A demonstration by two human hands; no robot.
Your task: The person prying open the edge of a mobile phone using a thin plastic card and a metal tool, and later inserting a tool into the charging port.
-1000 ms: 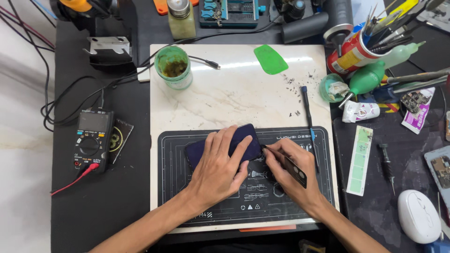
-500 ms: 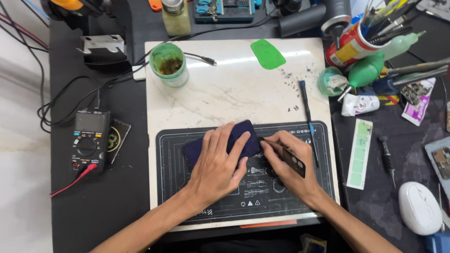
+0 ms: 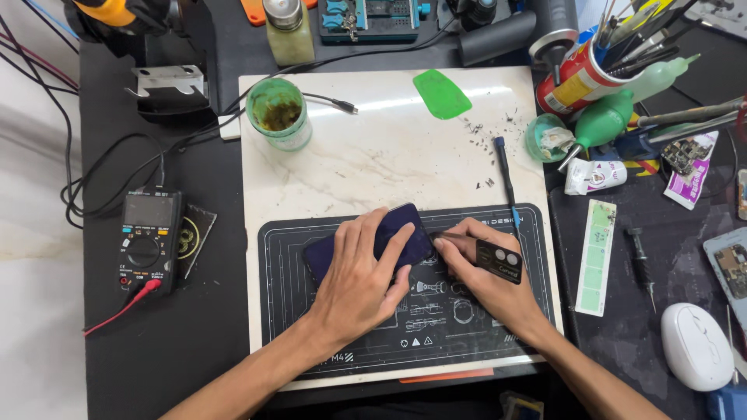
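A dark blue phone [image 3: 393, 227] lies on the black work mat [image 3: 467, 327] on the white marble slab [image 3: 373, 155]. My left hand [image 3: 362, 272] presses flat on the phone, fingers spread over its back. My right hand [image 3: 482, 272] is at the phone's right edge, pinching a thin metal tool whose tip touches that edge. A small black camera-cover piece [image 3: 499, 260] rests against the back of my right hand.
A green cup [image 3: 278, 113], a green pick [image 3: 441, 93] and a black screwdriver [image 3: 506, 175] lie on the slab. A multimeter [image 3: 146, 237] with leads sits left. Tool can [image 3: 580, 74], green blower [image 3: 603, 124], screwdriver [image 3: 640, 257] and white mouse [image 3: 695, 344] crowd the right.
Both hands stay on the phone; my right hand has shifted slightly at the phone's right edge. The head view has drifted a little.
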